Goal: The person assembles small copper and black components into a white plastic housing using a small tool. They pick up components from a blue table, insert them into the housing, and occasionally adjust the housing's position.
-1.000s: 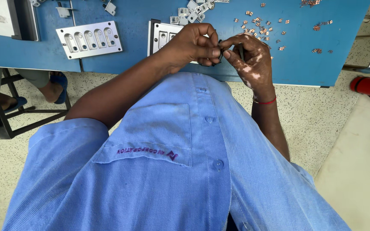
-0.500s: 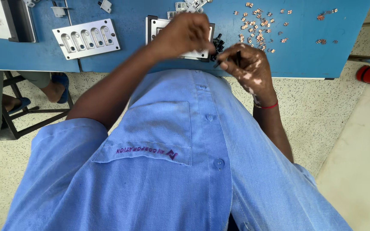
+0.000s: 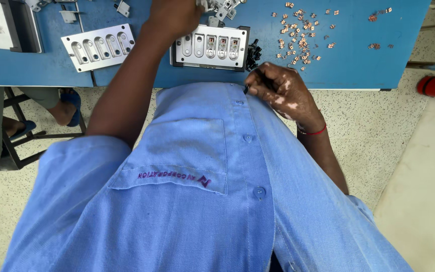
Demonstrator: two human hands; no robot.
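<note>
Across the blue counter, the left hand is now reaching toward loose metal parts, grip hidden, having left the right hand, which is pinching a small black piece near the metal fixture.

A small black part is pinched by the right hand at frame centre, while the left hand is stretched over the metal jig on the blue worktop.

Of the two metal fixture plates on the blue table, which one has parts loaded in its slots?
The right plate, beside the left hand: its right-hand slots hold small parts. The left plate, lying tilted, shows only bare slots.
</note>
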